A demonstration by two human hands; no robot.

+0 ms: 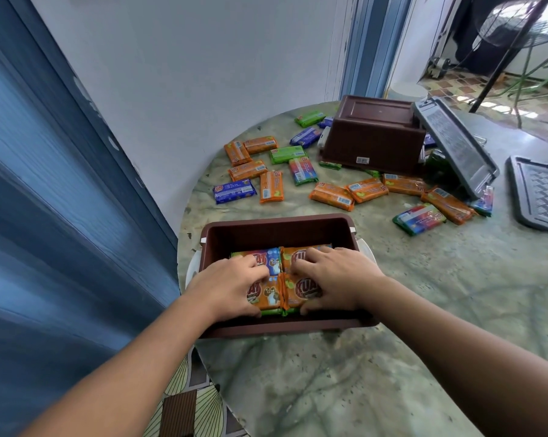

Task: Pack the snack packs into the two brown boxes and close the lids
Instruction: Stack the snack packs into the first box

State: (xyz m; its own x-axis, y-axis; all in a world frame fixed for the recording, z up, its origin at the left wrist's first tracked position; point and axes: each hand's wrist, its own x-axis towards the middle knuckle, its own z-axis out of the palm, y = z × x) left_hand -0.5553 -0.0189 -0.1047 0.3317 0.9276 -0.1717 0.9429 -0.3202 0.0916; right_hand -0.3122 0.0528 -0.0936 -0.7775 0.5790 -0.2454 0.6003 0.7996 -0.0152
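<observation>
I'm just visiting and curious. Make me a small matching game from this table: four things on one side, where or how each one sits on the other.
Things:
1. near brown box
2. far brown box
3. grey lid
4. blue snack pack

States:
A. upside down
B. lying loose on the table
C. open, both hands inside
D. propped at a slant

Pairs: 1-C, 2-A, 3-D, 4-B

The open brown plastic box (pixel 279 230) at lower centre of the frame is filled by both hands and flat snack packs, leaving room only along its far inner wall. Bare green marbled bench (pixel 439 279) lies open right of it and toward the bottom. Scattered orange, green and blue snack packs (pixel 331 195), an upturned brown box (pixel 373 143) and a leaning grey lid (pixel 455 146) crowd the upper centre and right.
</observation>
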